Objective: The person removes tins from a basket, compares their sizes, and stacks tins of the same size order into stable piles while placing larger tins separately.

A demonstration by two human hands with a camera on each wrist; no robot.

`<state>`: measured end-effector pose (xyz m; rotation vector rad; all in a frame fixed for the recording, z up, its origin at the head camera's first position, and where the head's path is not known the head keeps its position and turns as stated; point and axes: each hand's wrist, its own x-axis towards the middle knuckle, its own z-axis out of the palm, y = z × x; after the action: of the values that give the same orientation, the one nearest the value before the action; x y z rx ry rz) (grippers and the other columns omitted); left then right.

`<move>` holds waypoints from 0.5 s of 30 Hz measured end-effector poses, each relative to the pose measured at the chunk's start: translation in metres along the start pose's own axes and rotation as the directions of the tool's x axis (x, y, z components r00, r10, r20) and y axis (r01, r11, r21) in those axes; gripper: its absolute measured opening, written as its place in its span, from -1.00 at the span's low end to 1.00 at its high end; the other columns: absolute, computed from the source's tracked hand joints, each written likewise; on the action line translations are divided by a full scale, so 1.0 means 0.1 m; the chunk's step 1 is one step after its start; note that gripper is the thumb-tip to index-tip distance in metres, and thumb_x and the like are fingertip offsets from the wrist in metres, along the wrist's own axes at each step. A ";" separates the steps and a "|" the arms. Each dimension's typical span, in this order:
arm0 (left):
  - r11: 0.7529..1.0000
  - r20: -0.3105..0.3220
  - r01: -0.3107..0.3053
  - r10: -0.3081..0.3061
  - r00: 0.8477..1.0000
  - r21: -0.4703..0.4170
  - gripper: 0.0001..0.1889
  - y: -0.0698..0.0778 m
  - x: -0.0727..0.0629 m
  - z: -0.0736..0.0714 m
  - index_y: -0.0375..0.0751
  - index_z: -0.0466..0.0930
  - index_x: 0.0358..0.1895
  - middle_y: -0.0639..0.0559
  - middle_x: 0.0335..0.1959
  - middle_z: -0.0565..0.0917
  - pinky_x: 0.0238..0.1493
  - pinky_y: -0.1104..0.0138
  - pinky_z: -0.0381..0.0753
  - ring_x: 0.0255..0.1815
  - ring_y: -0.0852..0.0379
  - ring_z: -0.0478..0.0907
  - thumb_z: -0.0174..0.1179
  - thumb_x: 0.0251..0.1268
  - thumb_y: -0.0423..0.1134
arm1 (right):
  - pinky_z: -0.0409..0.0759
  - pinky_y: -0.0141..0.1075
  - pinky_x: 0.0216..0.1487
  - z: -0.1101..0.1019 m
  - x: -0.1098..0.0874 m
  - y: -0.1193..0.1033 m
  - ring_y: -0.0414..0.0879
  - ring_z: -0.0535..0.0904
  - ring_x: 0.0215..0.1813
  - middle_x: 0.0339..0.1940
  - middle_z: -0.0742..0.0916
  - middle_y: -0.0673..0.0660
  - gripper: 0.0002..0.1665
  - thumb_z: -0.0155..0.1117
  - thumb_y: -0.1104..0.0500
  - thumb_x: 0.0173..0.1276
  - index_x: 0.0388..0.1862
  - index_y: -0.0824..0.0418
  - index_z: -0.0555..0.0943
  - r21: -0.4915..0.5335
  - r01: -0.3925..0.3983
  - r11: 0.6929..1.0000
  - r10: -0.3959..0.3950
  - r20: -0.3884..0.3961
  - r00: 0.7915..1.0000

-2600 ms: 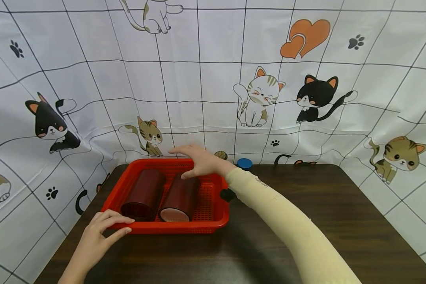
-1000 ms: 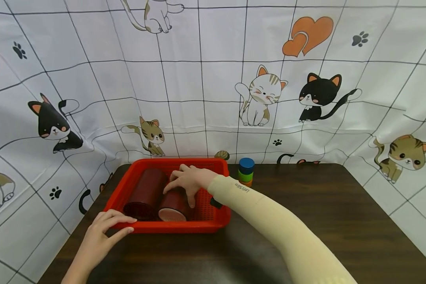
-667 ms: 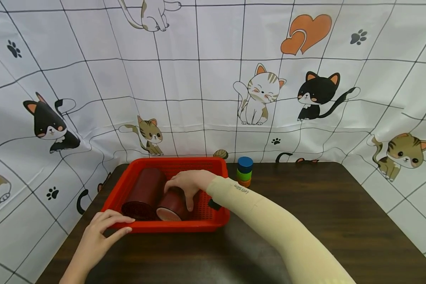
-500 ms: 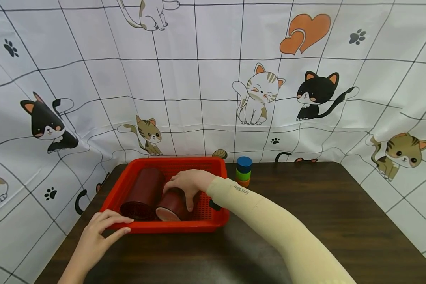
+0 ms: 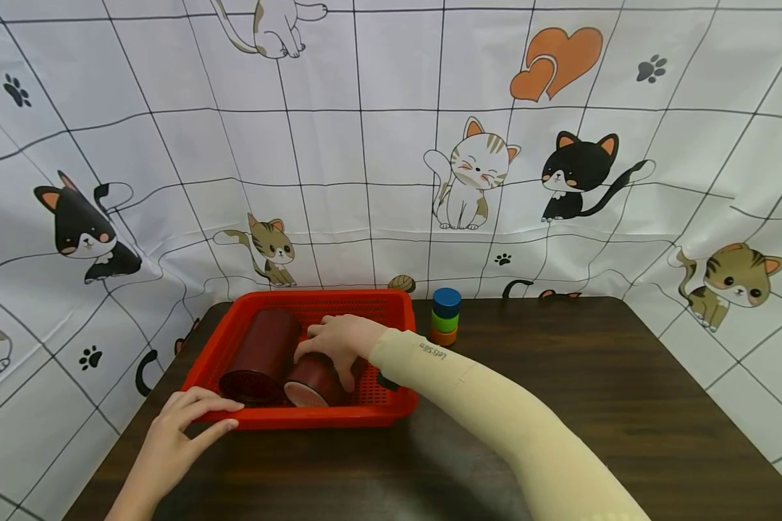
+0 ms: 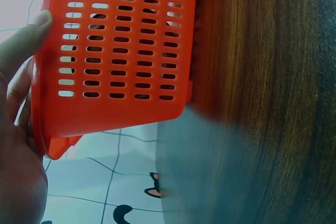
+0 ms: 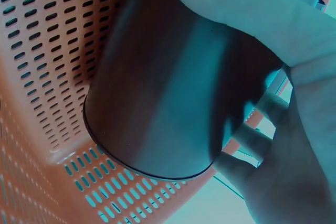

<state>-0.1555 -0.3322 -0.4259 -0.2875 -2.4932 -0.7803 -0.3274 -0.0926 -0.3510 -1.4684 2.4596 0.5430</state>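
A red plastic basket (image 5: 378, 416) with slotted walls stands on the table. My left hand (image 5: 172, 445) pinches its front-left rim; in the left wrist view the thumb (image 6: 32, 35) lies on the outer wall and the fingers are behind the rim. Two dark red canisters lie on their sides in the basket. My right hand (image 5: 339, 344) grips the right canister (image 5: 319, 376) from above, thumb on its near right side and fingers over the far side. Its pale round end faces me. The left canister (image 5: 263, 354) lies beside it, untouched.
Behind the basket's right side stands a small stack of blue, green and orange round pieces (image 5: 445, 316). The dark wooden table (image 5: 560, 391) reaches back to a white cat-print sheet (image 5: 391, 145) hung around it.
My right hand has come down from above the basket and taken hold of the right canister, whose near end has swung slightly left. The left hand stays on the rim.
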 end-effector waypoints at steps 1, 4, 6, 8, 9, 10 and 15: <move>1.000 0.001 0.001 -0.001 1.000 0.000 -0.62 0.00 0.00 0.00 0.34 0.73 -0.19 0.34 -0.24 0.61 -0.14 0.53 0.27 -0.12 0.50 0.27 0.53 -0.05 -0.27 | 0.46 -0.24 0.29 0.00 0.00 0.00 -0.09 0.35 0.30 0.35 0.43 -0.08 0.11 0.64 -0.18 -0.07 0.42 -0.40 0.22 0.013 0.005 1.000 -0.005 -0.001 1.000; 1.000 0.000 -0.001 0.001 1.000 -0.002 -0.62 0.00 0.00 0.00 0.34 0.73 -0.19 0.34 -0.24 0.61 -0.14 0.53 0.27 -0.12 0.50 0.27 0.53 -0.05 -0.27 | 0.34 -0.18 0.44 0.01 0.00 0.01 -0.09 0.34 0.38 0.35 0.46 -0.11 0.10 0.67 -0.11 -0.08 0.40 -0.34 0.24 0.073 0.016 0.997 -0.016 -0.002 1.000; 1.000 -0.001 -0.004 0.004 1.000 -0.005 -0.62 0.00 0.00 0.00 0.33 0.73 -0.19 0.34 -0.24 0.61 -0.15 0.53 0.27 -0.12 0.50 0.27 0.53 -0.05 -0.27 | 0.23 -0.13 0.53 0.02 0.00 0.01 -0.08 0.33 0.44 0.36 0.48 -0.12 0.10 0.68 -0.08 -0.09 0.40 -0.32 0.23 0.106 0.020 0.994 -0.019 -0.003 1.000; 1.000 -0.002 -0.010 0.010 1.000 -0.011 -0.62 0.00 0.00 0.00 0.32 0.73 -0.19 0.34 -0.24 0.61 -0.15 0.52 0.26 -0.12 0.50 0.28 0.53 -0.05 -0.28 | 0.13 -0.05 0.58 0.04 -0.01 0.01 -0.07 0.30 0.48 0.39 0.47 -0.12 0.12 0.68 -0.07 -0.08 0.41 -0.31 0.22 0.121 0.019 0.992 -0.019 -0.005 1.000; 1.000 -0.003 -0.012 0.012 1.000 -0.014 -0.62 0.00 0.00 0.00 0.32 0.73 -0.19 0.34 -0.24 0.61 -0.15 0.52 0.26 -0.12 0.50 0.28 0.53 -0.05 -0.28 | 0.11 -0.01 0.59 0.04 -0.01 0.01 -0.06 0.28 0.51 0.41 0.45 -0.12 0.14 0.67 -0.07 -0.07 0.43 -0.32 0.20 0.121 0.018 0.993 -0.017 -0.005 1.000; 1.000 -0.003 -0.015 0.015 1.000 -0.017 -0.62 -0.01 0.00 0.00 0.31 0.74 -0.18 0.34 -0.24 0.61 -0.15 0.52 0.26 -0.12 0.50 0.28 0.53 -0.05 -0.29 | 0.10 0.02 0.59 0.05 -0.01 0.02 -0.05 0.26 0.52 0.44 0.42 -0.12 0.16 0.66 -0.08 -0.06 0.46 -0.34 0.18 0.111 0.019 0.994 -0.019 -0.004 1.000; 1.000 -0.007 -0.020 0.020 1.000 -0.021 -0.62 0.01 0.00 0.00 0.32 0.73 -0.19 0.35 -0.24 0.61 -0.15 0.53 0.25 -0.13 0.50 0.28 0.53 -0.05 -0.29 | 0.18 0.08 0.53 0.07 -0.02 0.04 -0.01 0.25 0.50 0.48 0.36 -0.11 0.20 0.64 -0.15 -0.04 0.50 -0.43 0.12 0.062 0.019 0.998 -0.019 0.005 1.000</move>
<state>-0.1552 -0.3317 -0.4257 -0.3160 -2.4736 -0.7982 -0.3306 -0.0865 -0.3557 -1.4630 2.4329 0.4615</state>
